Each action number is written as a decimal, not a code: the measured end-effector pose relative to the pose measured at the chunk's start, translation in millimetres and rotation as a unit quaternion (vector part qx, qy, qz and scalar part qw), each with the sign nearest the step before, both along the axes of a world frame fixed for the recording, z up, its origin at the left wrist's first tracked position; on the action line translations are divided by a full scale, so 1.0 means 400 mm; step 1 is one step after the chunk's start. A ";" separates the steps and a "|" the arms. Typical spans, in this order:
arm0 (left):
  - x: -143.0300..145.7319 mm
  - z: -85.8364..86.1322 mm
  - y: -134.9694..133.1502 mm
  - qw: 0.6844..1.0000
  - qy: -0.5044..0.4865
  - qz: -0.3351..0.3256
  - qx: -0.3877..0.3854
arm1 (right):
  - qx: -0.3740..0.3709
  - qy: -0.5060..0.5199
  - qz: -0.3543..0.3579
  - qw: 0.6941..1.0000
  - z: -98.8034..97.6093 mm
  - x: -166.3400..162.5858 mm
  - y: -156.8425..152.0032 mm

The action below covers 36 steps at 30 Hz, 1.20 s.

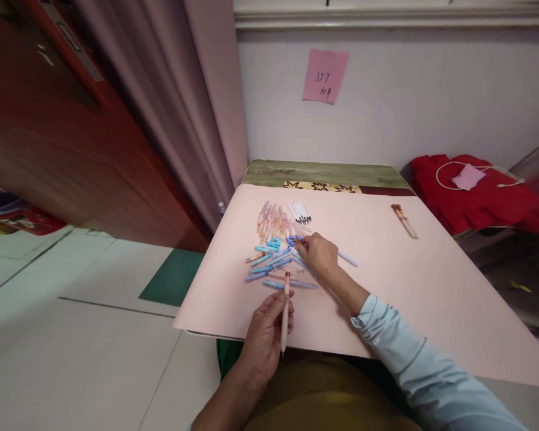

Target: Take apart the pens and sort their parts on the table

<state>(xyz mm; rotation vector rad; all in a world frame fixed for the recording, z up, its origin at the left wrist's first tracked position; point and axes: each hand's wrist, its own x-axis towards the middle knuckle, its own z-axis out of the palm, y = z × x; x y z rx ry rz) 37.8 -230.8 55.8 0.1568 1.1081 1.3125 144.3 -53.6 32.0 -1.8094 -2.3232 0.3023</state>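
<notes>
My left hand (265, 332) is closed around a pale pen (284, 323) with a brown and orange upper end, held nearly upright near the table's front edge with its tip pointing down. My right hand (320, 254) reaches over the pile, thumb and fingers pinched at a small brown piece (298, 241). Beside those fingertips lie small blue pieces (291, 240) and turquoise ones (273, 242). Blue pen barrels (269, 267) lie loosely between the two hands. Behind them are clear and orange-tinted barrels (272, 220) and a row of white refills (299, 211) with black ends.
A pink sheet covers the table (368, 311). Two brown-topped pens (404, 221) lie together at the right rear. Red cloth (485, 203) with a white cord sits beyond the right edge. A pink note (326, 76) hangs on the wall; a curtain (197, 90) and wooden door (94, 155) stand left.
</notes>
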 end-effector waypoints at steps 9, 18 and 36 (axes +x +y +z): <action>-0.006 0.003 0.002 1.000 -0.017 -0.010 0.002 | 0.012 0.234 -0.005 0.972 0.030 0.047 -0.040; 0.009 0.016 -0.007 0.999 -0.018 -0.047 0.010 | -0.289 0.579 0.030 0.762 0.102 0.108 -0.136; 0.041 0.025 -0.025 0.996 -0.013 -0.086 0.017 | -0.315 0.576 0.045 0.753 0.129 0.160 -0.165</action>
